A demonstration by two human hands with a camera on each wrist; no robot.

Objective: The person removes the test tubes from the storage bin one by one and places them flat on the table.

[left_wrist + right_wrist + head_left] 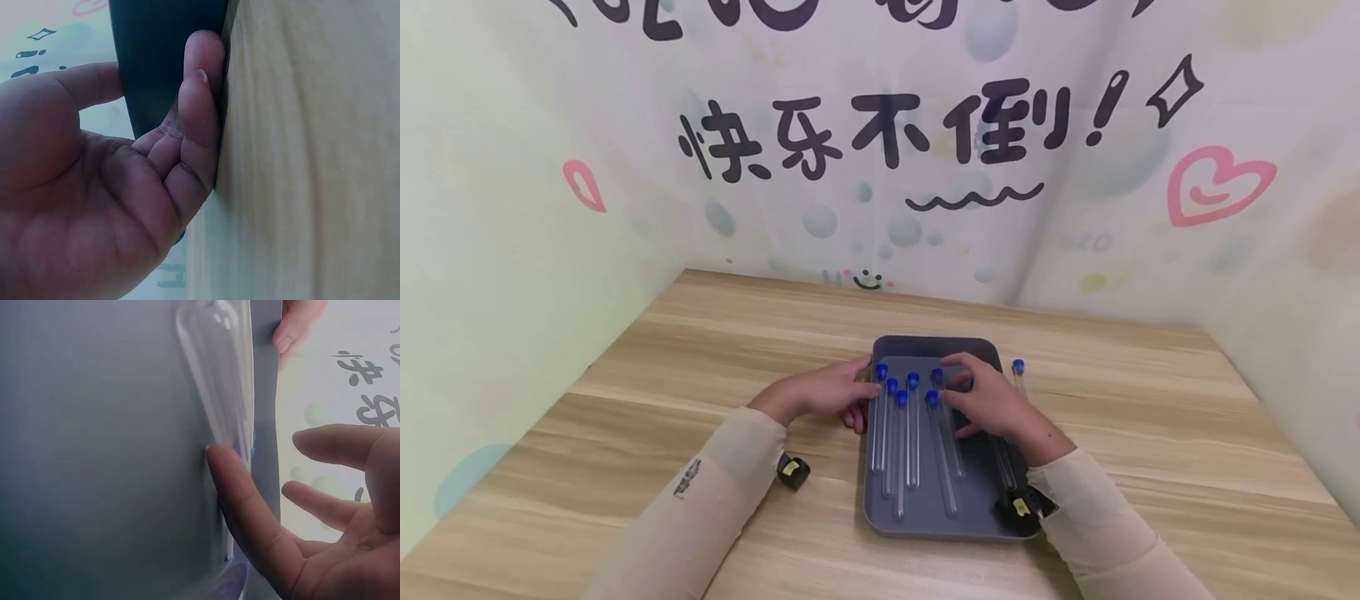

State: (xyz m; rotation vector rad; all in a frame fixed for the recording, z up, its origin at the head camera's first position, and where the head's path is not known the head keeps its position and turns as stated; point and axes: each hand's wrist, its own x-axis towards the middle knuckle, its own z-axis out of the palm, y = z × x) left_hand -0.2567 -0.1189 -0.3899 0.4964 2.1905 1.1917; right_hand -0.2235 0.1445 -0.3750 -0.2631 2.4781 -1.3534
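A dark grey tray point(917, 527) holds several clear test tubes point(900, 467) with blue caps, lying side by side with caps toward the far end. At the tray's left side, my left hand point(831, 389) grips the wall, thumb over the rim. In the left wrist view, its fingers point(199, 112) bend against the outer wall near the tabletop. My right hand point(988, 400) hovers over the tray with spread fingers, thumb and forefinger close to two blue caps point(933, 398). The right wrist view shows one fingertip point(225, 462) low beside the tubes point(215, 369), the others apart and holding nothing.
One blue-capped tube point(1018, 369) is to the right of the tray, partly hidden by my right forearm. Another tube point(1003, 462) lies in the tray beneath my right wrist. The wood-grain table point(700, 333) meets a printed cloth wall point(850, 233) at the back.
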